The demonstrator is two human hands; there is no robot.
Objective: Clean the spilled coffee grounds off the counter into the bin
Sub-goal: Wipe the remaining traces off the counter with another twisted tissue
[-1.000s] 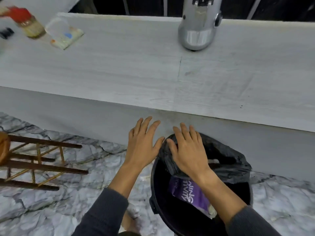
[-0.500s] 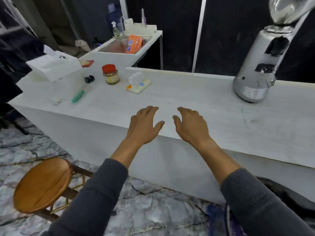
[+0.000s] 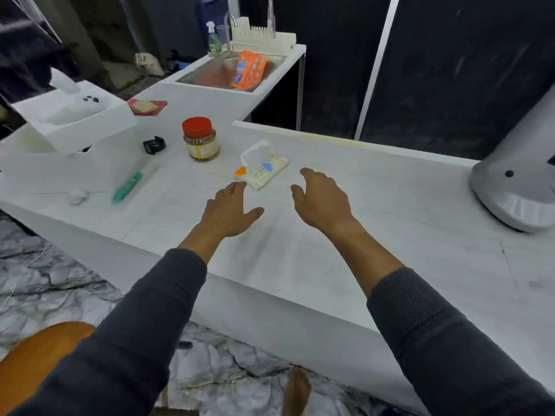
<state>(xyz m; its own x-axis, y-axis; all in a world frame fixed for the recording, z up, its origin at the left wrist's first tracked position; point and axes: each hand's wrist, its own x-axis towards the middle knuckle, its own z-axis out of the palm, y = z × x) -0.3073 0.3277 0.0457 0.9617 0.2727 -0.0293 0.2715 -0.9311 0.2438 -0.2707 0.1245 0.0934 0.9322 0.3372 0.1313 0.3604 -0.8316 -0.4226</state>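
On the white counter (image 3: 375, 223) no coffee grounds can be made out, and the bin is out of view. Above its near part the left hand (image 3: 229, 210) and right hand (image 3: 322, 202) hover palm-down, fingers loosely spread, holding nothing. Just beyond the left fingertips lies a wipes packet (image 3: 264, 169), with a red-lidded jar (image 3: 200, 139) further left.

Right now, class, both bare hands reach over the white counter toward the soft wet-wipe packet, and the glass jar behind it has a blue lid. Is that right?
Not quite. In the head view the glass jar has a red lid, not blue. The rest holds: the left hand and right hand reach over the white counter toward the wet-wipe packet.
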